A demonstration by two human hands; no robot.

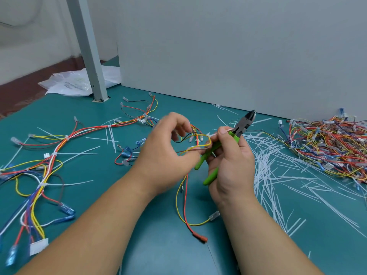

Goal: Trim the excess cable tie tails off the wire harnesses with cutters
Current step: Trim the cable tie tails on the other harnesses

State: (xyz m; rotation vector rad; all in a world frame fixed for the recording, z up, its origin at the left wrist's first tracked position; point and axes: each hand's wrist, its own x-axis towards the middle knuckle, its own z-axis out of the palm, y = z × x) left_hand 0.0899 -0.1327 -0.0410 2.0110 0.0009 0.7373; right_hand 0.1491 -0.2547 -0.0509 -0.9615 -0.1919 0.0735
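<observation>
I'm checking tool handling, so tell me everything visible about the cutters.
The cutters are small, with a dark metal head and glossy green handles, seemingly plastic-coated. The right hand grips them, fingers curled round the handles, which splay apart below the palm. The head sticks out above the thumb, pointing up and away to the right, off the table; the jaws look nearly closed. The harness loops just beside the handles.

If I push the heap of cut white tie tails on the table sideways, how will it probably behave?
The cut tie tails are thin loose strips lying criss-crossed, so they would likely slide and scatter, not move as one. They look very light; the smooth table probably gives little grip.
</observation>
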